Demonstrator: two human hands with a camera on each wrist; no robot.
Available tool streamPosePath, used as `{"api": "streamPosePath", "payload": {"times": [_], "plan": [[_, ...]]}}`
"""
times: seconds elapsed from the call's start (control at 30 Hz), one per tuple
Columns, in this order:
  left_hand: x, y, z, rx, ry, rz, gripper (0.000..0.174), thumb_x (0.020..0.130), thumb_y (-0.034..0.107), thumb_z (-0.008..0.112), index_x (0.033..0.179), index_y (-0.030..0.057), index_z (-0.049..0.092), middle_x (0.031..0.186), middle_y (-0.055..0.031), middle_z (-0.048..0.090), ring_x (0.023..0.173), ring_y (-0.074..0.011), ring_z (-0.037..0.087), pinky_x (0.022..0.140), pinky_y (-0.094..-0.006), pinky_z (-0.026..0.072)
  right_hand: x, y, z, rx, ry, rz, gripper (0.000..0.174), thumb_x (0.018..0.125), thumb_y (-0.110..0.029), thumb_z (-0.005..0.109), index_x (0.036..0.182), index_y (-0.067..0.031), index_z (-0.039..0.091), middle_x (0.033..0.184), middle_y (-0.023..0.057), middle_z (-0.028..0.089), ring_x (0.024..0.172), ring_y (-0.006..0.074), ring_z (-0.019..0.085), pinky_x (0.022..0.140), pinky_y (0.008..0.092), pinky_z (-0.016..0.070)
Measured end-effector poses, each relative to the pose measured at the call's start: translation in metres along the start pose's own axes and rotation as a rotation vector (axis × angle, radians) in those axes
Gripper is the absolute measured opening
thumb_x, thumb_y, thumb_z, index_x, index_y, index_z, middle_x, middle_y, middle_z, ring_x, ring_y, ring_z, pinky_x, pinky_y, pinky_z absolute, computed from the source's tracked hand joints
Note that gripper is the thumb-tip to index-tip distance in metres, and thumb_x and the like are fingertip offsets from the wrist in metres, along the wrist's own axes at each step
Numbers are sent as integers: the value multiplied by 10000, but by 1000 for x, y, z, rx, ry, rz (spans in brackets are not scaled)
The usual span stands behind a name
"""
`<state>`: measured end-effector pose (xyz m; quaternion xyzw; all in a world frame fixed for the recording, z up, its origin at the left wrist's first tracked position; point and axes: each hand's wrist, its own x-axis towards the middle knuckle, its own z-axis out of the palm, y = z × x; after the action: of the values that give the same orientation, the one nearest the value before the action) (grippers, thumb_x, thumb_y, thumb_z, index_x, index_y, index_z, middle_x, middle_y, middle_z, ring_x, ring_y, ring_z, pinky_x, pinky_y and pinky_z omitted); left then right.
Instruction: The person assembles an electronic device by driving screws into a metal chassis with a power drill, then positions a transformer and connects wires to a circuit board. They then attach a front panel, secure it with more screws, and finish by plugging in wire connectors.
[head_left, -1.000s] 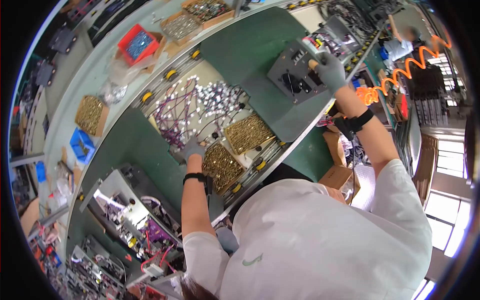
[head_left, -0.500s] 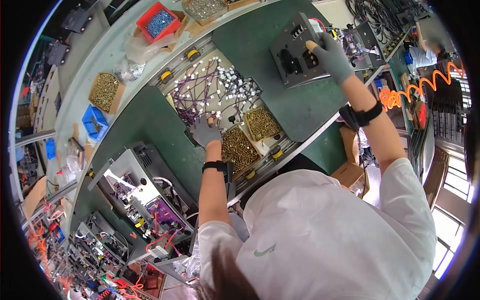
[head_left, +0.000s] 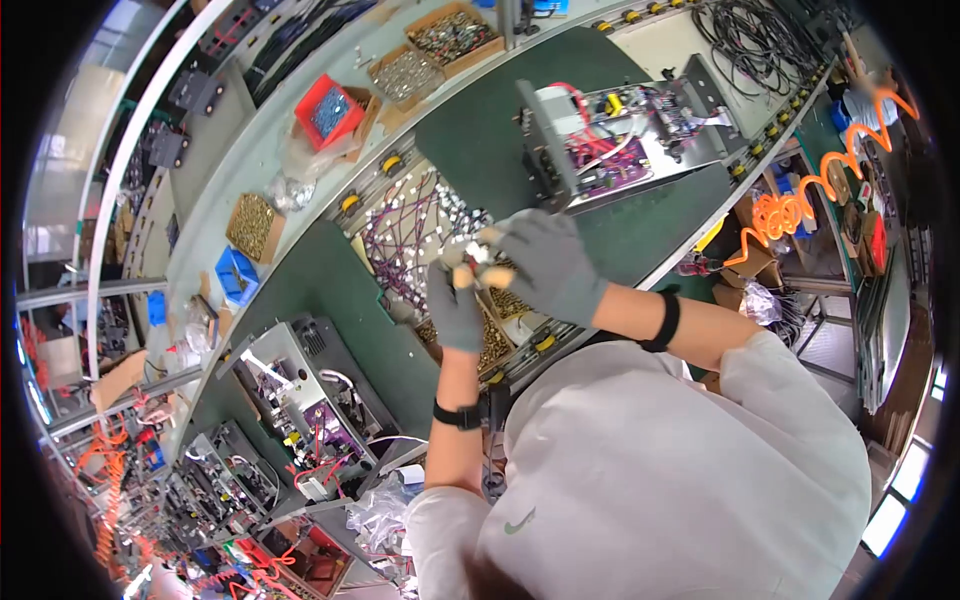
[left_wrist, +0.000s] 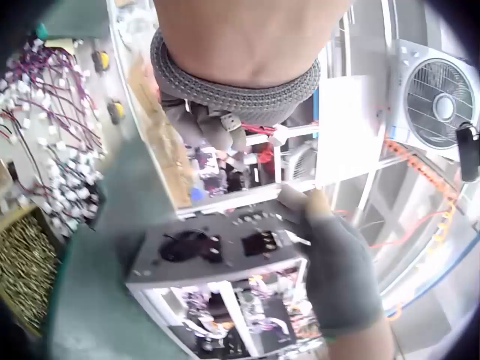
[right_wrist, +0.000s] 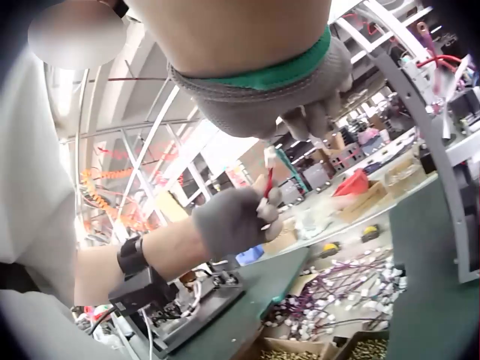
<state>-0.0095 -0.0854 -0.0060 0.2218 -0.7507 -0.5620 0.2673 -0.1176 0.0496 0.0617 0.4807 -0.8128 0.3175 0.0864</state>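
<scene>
My gloved left hand point(head_left: 455, 310) is above the parts boxes, its fingers pinching a short red cable point(right_wrist: 270, 182) with white plug ends. Bare fingertips poke out of the grey glove. Close beside it, my gloved right hand point(head_left: 550, 265) has its fingers stretched toward the cable; in the right wrist view those fingers hang relaxed above it. Beyond both hands lies a pile of purple cables with white connectors point(head_left: 400, 235). A dark metal unit point(head_left: 540, 150) stands on the green mat, its wired interior point(head_left: 615, 145) exposed.
Boxes of brass screws point(right_wrist: 289, 351) stand below the hands. More open units point(head_left: 310, 400) sit at the left. Along the back shelf are a red bin point(head_left: 328, 112), a blue bin point(head_left: 237, 275) and cardboard trays. An orange coiled hose point(head_left: 780, 215) hangs at the right.
My right hand has left the unit's dark panel and come over beside my left hand. The unit has turned to show its interior. My left hand has lifted from the cable pile.
</scene>
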Motion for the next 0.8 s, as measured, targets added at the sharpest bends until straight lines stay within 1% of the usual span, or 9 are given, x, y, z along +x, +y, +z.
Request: {"api": "streamPosePath", "payload": {"times": [0.27, 0.33, 0.4, 0.47, 0.53, 0.6, 0.67, 0.73, 0.8], "plan": [[-36, 71, 56, -951, -74, -422, 328, 913, 246, 558, 1199, 90, 519, 1235, -71, 535, 1156, -248, 493, 966, -456, 408, -27, 45, -15, 762, -121, 148, 293, 880, -221, 623, 1107, -36, 620, 968, 141, 611, 868, 277, 596, 737, 373, 489], [-41, 88, 73, -1179, -50, -410, 312, 907, 280, 595, 1162, 110, 537, 1264, -59, 514, 1196, -250, 455, 970, -486, 396, -27, 52, -38, 1449, -419, 689, 266, 908, -210, 599, 1097, -23, 611, 994, 114, 617, 885, 216, 597, 753, 344, 497], [-48, 78, 80, -1175, 29, -373, 342, 903, 298, 613, 1179, 109, 545, 1292, -77, 501, 1196, -252, 449, 984, -463, 392, -33, 61, -42, 1585, -402, 573, 233, 932, -185, 553, 1095, -25, 601, 986, 85, 621, 886, 171, 589, 757, 326, 502], [-51, 72, 86, -1262, -14, -204, 321, 906, 282, 615, 1161, 94, 561, 1275, -91, 505, 1205, -257, 441, 1005, -439, 381, -43, 72, -31, 1209, -258, 53, 221, 942, -155, 516, 1110, -35, 594, 967, 91, 620, 855, 183, 597, 738, 324, 502], [-53, 94, 101, -1146, 134, -205, 299, 910, 267, 616, 1123, 61, 572, 1192, -107, 529, 1127, -243, 490, 991, -406, 387, -37, 73, -50, 1232, -293, 157, 199, 938, -153, 508, 1074, -37, 594, 908, 96, 619, 805, 208, 603, 722, 349, 500], [-51, 111, 109, 242, 285, 174, 112, 905, 164, 602, 962, 70, 584, 1128, -114, 547, 1054, -258, 546, 947, -380, 420, -32, 81, -43, 933, -244, 291, 190, 939, -171, 511, 1042, -35, 594, 846, 100, 606, 765, 212, 594, 700, 359, 490], [-62, 96, 104, 250, 254, 226, 45, 884, 103, 573, 902, 62, 565, 1095, -112, 564, 959, -263, 573, 899, -397, 445, -29, 83, -39, 923, -367, 386, 284, 924, -270, 562, 966, 1, 634, 832, 135, 634, 763, 275, 603, 732, 368, 480], [-66, 90, 104, -72, 241, 229, 92, 879, 117, 588, 933, 63, 538, 1043, -100, 580, 924, -252, 590, 852, -401, 475, -28, 81, -42, 1374, -854, 722, 273, 919, -267, 559, 933, -4, 634, 789, 141, 622, 723, 287, 599, 719, 368, 488], [-65, 81, 100, -416, 447, -17, 177, 875, 122, 601, 1011, 61, 505, 1004, -89, 583, 907, -218, 588, 810, -375, 494, -38, 86, -33, 1325, -756, 480, 223, 877, -241, 590, 930, -28, 632, 838, 148, 622, 782, 319, 598, 760, 369, 492]]}}
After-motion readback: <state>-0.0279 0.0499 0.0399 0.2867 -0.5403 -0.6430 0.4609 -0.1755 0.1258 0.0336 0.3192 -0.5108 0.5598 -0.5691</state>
